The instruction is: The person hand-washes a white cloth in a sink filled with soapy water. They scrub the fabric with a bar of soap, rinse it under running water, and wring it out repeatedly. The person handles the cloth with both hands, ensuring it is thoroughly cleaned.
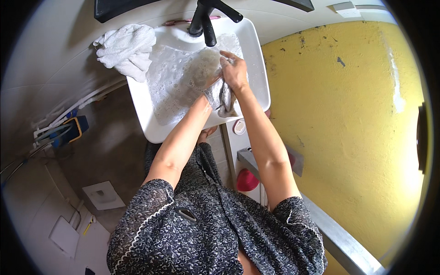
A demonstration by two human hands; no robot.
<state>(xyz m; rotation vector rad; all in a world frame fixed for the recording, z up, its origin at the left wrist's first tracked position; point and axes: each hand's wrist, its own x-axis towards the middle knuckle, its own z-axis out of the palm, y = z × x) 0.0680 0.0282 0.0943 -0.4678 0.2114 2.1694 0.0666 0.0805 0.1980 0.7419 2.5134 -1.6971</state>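
Observation:
A wet grey cloth point(216, 94) is bunched between my hands over the right side of a white washbasin point(139, 113). My right hand point(235, 72) grips it from above, fingers curled. Most of my left hand point(213, 79) is covered by the cloth, which it holds from the left; only part of the fingers shows. One end of the cloth hangs towards the basin's front rim. Cloudy, soapy water point(175, 86) with bubbles fills the bowl below.
A black faucet point(208, 27) rises at the back rim, with a pink toothbrush point(175, 22) behind it. A white towel point(127, 50) drapes over the left back corner. Right of the basin are a yellow wall point(337, 89) and a metal rail point(337, 233). A blue bucket point(70, 130) stands at left.

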